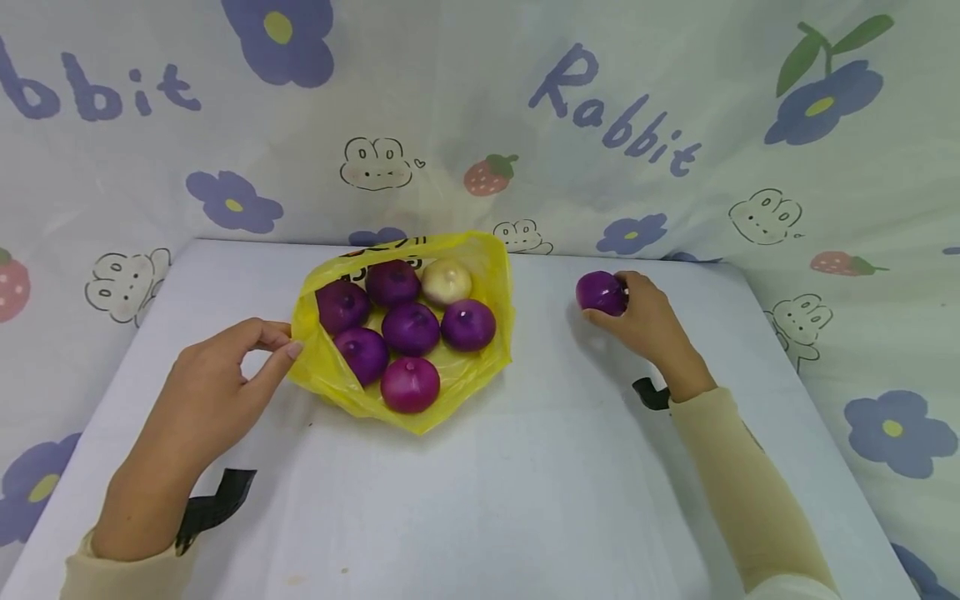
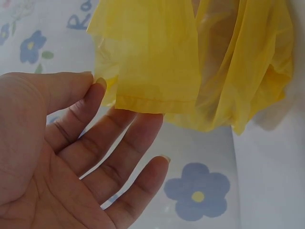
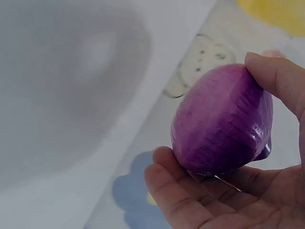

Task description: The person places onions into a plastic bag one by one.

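A yellow plastic bag lies with its mouth wide at the middle of the table. Inside it sit several purple onions and one pale onion. My left hand pinches the bag's left rim between thumb and index finger; in the left wrist view the other fingers lie spread beneath the yellow plastic. Off to the right of the bag, my right hand grips a single purple onion above the table. The right wrist view shows this onion between thumb and fingers.
The white table reaches back to a curtain printed with flowers, rabbits and strawberries. Black straps hang at both wrists. Small specks mark the tabletop near its front.
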{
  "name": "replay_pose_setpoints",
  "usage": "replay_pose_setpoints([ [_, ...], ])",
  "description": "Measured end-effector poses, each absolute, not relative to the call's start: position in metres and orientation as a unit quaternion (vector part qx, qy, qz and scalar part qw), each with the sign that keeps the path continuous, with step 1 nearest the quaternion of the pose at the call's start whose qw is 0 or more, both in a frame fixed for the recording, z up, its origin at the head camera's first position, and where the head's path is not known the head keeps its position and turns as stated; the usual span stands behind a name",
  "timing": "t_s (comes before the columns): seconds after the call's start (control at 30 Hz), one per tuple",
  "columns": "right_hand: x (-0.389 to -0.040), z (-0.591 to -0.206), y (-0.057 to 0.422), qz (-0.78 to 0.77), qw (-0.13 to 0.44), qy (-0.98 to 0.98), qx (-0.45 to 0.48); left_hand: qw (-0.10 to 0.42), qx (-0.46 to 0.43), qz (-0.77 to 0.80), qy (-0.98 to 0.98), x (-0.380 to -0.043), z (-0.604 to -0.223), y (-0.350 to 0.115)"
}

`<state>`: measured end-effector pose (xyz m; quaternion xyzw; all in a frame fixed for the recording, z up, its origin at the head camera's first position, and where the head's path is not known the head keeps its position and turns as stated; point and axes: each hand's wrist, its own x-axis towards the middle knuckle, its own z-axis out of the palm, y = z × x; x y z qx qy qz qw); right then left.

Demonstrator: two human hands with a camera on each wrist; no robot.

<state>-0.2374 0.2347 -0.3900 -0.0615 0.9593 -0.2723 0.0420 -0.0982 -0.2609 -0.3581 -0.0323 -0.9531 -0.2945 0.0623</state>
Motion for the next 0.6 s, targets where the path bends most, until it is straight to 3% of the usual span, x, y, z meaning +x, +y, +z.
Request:
replay_pose_setpoints([
  [0.6, -0.196, -0.345, 0.176, -0.264, -0.027, 0.947, -0.179, 0.055, -0.029, -0.293, -0.954, -0.098, -0.356, -0.261],
])
